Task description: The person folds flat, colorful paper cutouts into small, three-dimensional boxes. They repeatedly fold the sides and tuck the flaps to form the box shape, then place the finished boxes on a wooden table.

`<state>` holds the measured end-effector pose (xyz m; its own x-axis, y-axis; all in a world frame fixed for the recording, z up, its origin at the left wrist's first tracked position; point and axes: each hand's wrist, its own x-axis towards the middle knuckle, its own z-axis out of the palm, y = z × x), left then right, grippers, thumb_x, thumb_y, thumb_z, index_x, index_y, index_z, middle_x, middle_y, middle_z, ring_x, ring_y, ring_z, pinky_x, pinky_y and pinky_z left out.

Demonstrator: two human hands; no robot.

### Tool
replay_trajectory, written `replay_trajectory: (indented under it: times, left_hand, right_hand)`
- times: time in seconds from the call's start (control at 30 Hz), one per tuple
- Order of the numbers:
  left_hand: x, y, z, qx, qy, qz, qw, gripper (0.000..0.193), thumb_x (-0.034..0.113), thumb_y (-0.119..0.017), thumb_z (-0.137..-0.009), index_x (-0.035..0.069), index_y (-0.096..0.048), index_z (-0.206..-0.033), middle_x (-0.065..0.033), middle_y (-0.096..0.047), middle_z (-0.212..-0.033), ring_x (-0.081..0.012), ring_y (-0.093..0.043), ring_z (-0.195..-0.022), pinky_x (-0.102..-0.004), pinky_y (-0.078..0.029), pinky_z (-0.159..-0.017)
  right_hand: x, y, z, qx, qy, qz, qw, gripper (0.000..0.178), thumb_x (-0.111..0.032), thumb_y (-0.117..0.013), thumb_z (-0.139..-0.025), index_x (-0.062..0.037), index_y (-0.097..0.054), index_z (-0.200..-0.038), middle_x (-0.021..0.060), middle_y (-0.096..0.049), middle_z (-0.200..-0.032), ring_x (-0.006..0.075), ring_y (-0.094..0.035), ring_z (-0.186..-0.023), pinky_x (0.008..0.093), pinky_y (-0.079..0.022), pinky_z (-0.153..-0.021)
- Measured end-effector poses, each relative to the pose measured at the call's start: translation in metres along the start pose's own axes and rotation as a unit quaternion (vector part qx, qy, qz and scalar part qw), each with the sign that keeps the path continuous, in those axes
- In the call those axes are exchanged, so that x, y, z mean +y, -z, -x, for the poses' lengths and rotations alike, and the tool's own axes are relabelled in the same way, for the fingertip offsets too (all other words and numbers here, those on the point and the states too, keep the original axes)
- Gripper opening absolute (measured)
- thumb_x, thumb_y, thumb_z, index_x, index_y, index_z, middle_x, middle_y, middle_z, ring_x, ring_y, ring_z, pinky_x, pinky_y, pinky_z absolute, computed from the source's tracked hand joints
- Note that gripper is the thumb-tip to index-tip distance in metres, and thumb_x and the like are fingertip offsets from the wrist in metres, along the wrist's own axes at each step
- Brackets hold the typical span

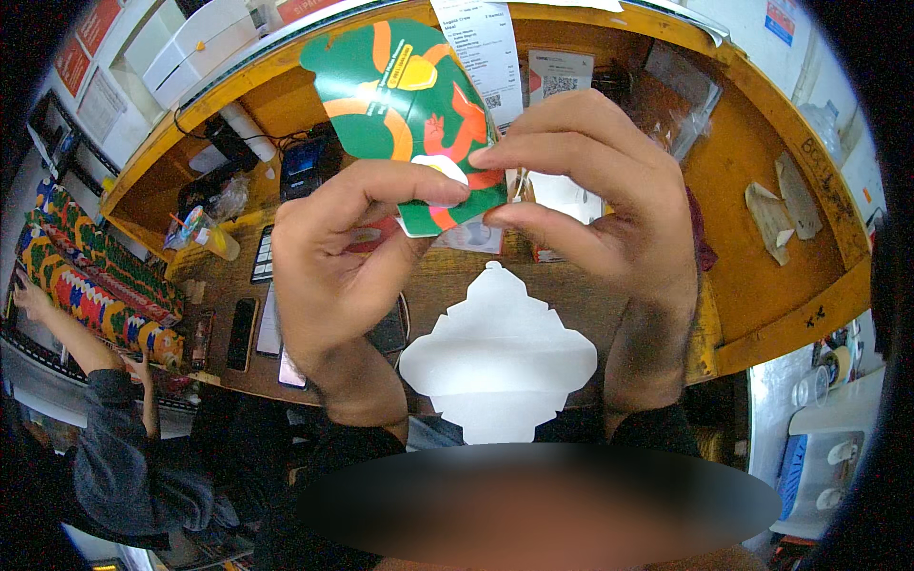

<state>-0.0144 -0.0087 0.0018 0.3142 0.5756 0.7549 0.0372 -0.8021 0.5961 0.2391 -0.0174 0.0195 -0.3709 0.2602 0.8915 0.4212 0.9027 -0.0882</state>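
Observation:
Raised over the desk, a green printed cardboard box piece point(367, 90) with orange and yellow patterns is partly folded between my two hands. My left hand point(338, 247) pinches its lower edge, thumb on the printed face. At its lower right edge, my right hand point(609, 181) grips the card between thumb and fingers; my fingers partly hide the fold there. Closer to me, between my forearms, lies a flat die-cut white card point(497, 357) with notched, tabbed edges and faint crease lines, at the desk's near edge.
Phones point(242, 333) lie on the desk at left, near a cup with a yellow drink point(221, 240). Stacks of patterned cartons point(114, 305) stand far left, where another person's hand point(36, 297) touches them. A wooden ledge point(790, 328) curves around the right. Paper slips point(476, 48) stand behind.

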Motion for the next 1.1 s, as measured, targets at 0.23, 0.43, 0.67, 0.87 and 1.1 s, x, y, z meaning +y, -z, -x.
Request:
replay_trajectory:
  times: [0.23,0.43,0.67,0.87,1.1]
  left_hand:
    - [-0.010,0.009,-0.010,-0.054,-0.080,-0.071,0.993,0.043,-0.022,-0.057,-0.081,-0.004,-0.079,-0.114,-0.0130,-0.084,-0.107,-0.0142,-0.078,-0.100,-0.0257,-0.059,-0.086]
    - [0.010,-0.011,-0.002,0.024,0.011,0.034,0.999,0.042,-0.024,-0.054,-0.087,-0.005,-0.078,-0.116,-0.0118,-0.083,-0.109,-0.0123,-0.077,-0.100,-0.0272,-0.061,-0.087]
    - [-0.004,-0.008,-0.006,-0.009,-0.012,-0.049,0.999,0.041,-0.023,-0.054,-0.090,-0.004,-0.078,-0.118,-0.0111,-0.082,-0.105,-0.0115,-0.077,-0.099,-0.0267,-0.061,-0.085]
    - [-0.006,-0.014,-0.008,0.009,-0.051,-0.092,0.994,0.032,-0.019,-0.060,-0.092,-0.003,-0.078,-0.113,-0.0104,-0.082,-0.104,-0.0125,-0.077,-0.095,-0.0279,-0.060,-0.084]
    - [-0.005,-0.012,-0.006,0.109,-0.049,0.008,0.993,0.022,-0.015,-0.073,-0.091,-0.002,-0.080,-0.107,-0.0100,-0.081,-0.102,-0.0135,-0.076,-0.091,-0.0265,-0.059,-0.083]
  right_hand:
    - [0.006,0.003,0.003,-0.024,-0.002,-0.008,1.000,0.034,-0.008,-0.094,-0.078,-0.0052,-0.086,-0.111,0.0119,-0.079,-0.107,0.0268,-0.076,-0.098,0.0375,-0.059,-0.085]
    - [0.005,0.004,0.004,-0.017,-0.017,-0.035,0.999,0.033,-0.006,-0.093,-0.079,-0.0041,-0.086,-0.111,0.0117,-0.080,-0.102,0.0261,-0.076,-0.095,0.0362,-0.059,-0.082]
    - [0.007,-0.002,0.005,0.006,0.008,0.012,1.000,0.027,-0.004,-0.091,-0.078,-0.0021,-0.085,-0.105,0.0117,-0.079,-0.099,0.0276,-0.076,-0.092,0.0380,-0.059,-0.081]
    - [0.010,-0.004,0.000,0.035,0.073,0.070,0.994,0.028,-0.003,-0.091,-0.073,-0.0019,-0.082,-0.099,0.0102,-0.077,-0.095,0.0296,-0.073,-0.089,0.0407,-0.058,-0.080]
    - [0.007,-0.006,-0.003,0.087,0.108,0.103,0.985,0.033,-0.004,-0.091,-0.072,-0.0032,-0.082,-0.103,0.0095,-0.073,-0.093,0.0279,-0.069,-0.083,0.0383,-0.054,-0.073]
